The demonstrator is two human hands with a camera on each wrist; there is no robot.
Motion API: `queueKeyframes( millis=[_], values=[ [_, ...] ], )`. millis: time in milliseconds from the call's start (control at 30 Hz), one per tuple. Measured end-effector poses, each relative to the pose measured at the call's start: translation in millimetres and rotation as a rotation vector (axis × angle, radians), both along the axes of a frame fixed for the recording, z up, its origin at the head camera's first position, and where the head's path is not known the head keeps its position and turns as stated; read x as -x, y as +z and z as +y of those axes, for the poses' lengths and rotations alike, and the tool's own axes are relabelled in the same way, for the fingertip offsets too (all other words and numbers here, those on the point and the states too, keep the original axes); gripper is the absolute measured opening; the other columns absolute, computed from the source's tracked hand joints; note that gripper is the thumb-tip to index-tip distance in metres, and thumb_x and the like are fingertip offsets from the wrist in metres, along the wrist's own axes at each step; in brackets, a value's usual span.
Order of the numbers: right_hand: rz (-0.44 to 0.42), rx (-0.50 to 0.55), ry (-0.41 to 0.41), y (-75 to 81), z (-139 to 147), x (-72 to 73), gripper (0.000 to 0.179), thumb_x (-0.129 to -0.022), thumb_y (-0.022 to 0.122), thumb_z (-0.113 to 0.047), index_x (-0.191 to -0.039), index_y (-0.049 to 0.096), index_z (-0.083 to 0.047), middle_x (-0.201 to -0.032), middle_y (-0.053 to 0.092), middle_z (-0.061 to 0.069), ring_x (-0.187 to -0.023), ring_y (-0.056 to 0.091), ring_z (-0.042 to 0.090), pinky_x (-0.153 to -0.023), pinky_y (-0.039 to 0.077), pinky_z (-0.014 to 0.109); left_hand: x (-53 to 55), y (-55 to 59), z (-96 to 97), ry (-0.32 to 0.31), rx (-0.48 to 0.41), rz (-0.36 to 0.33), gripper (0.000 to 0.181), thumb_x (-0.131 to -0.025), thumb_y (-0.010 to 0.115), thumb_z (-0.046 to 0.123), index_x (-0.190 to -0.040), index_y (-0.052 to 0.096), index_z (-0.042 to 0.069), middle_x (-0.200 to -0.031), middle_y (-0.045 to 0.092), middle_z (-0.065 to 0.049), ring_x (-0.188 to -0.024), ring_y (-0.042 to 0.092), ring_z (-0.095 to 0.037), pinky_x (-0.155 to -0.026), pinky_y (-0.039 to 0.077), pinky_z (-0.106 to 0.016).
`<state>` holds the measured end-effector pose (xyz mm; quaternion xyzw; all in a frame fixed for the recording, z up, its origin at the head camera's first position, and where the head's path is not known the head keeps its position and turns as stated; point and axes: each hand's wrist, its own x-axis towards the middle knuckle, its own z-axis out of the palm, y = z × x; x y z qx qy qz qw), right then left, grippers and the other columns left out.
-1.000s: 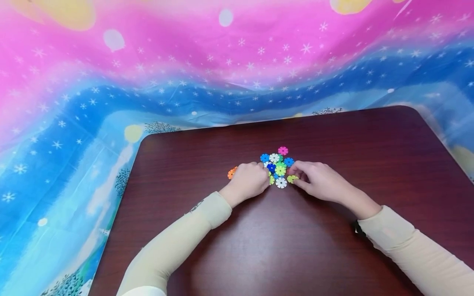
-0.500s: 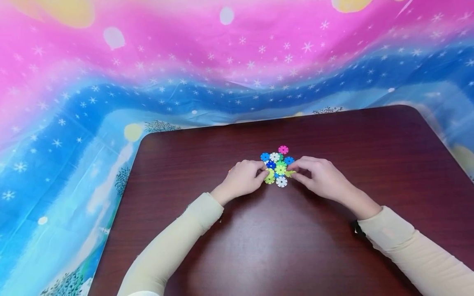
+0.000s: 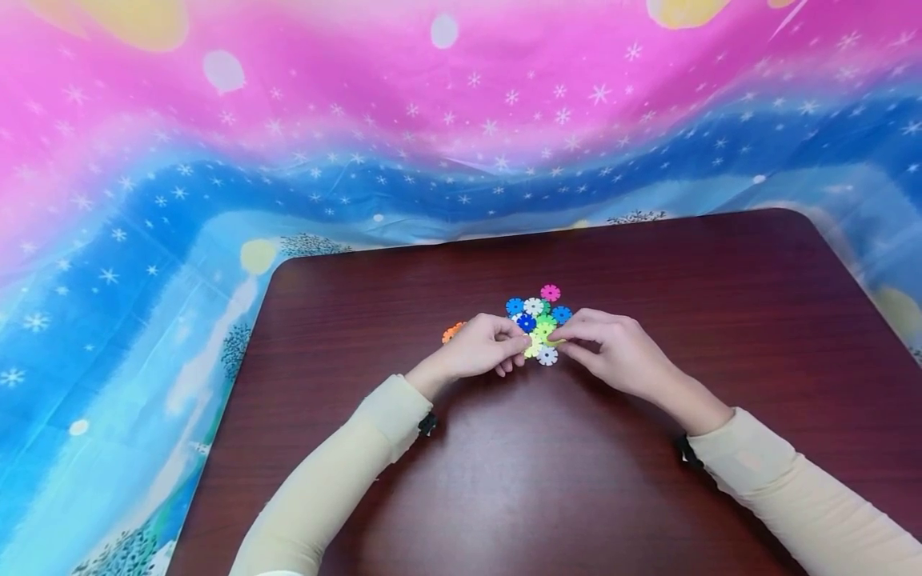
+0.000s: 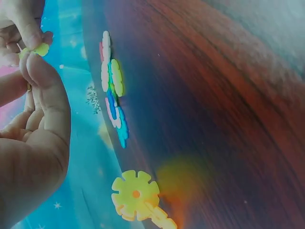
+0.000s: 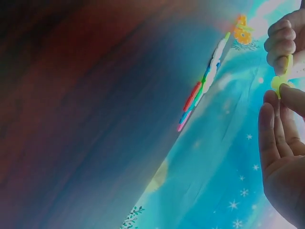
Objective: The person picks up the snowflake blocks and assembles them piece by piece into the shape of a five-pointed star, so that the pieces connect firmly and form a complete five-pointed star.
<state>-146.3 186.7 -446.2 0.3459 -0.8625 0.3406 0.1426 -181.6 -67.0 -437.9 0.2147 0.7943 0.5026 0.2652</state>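
Note:
My left hand pinches a yellow-green notched plastic disc between thumb and fingers. My right hand pinches a second yellow-green disc, tilted almost edge-on. In the right wrist view the left hand's disc and the right hand's disc meet at an angle, raised above the table. Behind and below them lies a flat cluster of similar discs, among them a dark blue disc, a white disc and a pink disc. The hands cover part of it.
Left of the cluster, by the left wrist, sits an orange piece; the left wrist view shows it as joined yellow-orange discs. All lie on a dark reddish-brown table. A printed pink and blue cloth hangs behind its far edge.
The left hand has come away from the cluster and turned, now with a yellow-green disc. The right hand has lifted its disc from the table and moved left, bringing both discs together.

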Motion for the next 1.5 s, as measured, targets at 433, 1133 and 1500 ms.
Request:
queueKeyframes(
  millis=[433,1133,1500],
  values=[
    [0.079,0.037,0.016,1.4,-5.6,-2.9,0.039,-0.071,0.093,0.004,-0.105,0.082,-0.014,-0.095,0.074,-0.005,-0.078,0.067,0.007,-0.074,0.053,0.012,-2.2,2.6,3.4,0.031,-0.069,-0.106,0.027,-0.104,0.066,0.015,-0.102,0.073,-0.011,-0.087,0.071,-0.028,-0.059,0.066,-0.017,-0.062,0.062,-0.030],
    [-0.199,-0.347,-0.109,6.5,-8.7,14.3,0.036,-0.081,0.092,-0.024,-0.111,0.078,-0.010,-0.093,0.073,0.000,-0.075,0.063,0.011,-0.071,0.059,0.036,-6.9,-0.5,-8.7,0.147,-0.061,-0.013,0.022,-0.103,0.067,0.015,-0.096,0.075,-0.004,-0.079,0.072,-0.017,-0.060,0.066,-0.018,-0.060,0.061,-0.032],
    [-0.342,-0.563,-0.198,-0.8,-24.3,22.5,0.039,-0.082,0.085,-0.051,-0.072,0.063,-0.020,-0.063,0.050,-0.004,-0.057,0.048,0.014,-0.052,0.040,0.033,-4.1,-4.6,-13.9,0.175,-0.083,-0.020,0.022,-0.103,0.066,0.014,-0.100,0.074,-0.006,-0.076,0.071,-0.015,-0.060,0.066,-0.019,-0.059,0.061,-0.031]
  ],
)
